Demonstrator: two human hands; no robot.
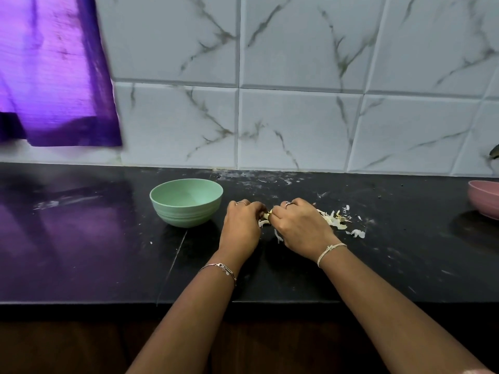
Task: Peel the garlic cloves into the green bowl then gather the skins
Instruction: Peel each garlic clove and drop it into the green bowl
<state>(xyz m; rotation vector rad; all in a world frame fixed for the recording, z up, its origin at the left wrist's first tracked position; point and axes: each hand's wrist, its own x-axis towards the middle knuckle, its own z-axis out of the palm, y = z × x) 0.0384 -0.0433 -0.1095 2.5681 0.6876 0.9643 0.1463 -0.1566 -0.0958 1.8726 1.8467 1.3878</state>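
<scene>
On the black counter (94,238) stands the green bowl (186,202), left of my hands; its visible inside shows nothing. My left hand (241,228) and my right hand (299,228) meet over the counter, fingers curled, and both pinch a small garlic clove (267,214) between them. Most of the clove is hidden by my fingers. A bit of loose white skin (263,223) hangs below it. A pile of peeled skins (334,220) lies just right of my right hand, with more flakes (356,233) scattered beyond.
A pink bowl (484,198) sits at the counter's far right edge of view. A purple curtain (54,76) hangs at the upper left. The marbled tile wall (297,103) backs the counter. The counter's front edge (81,303) runs below my forearms.
</scene>
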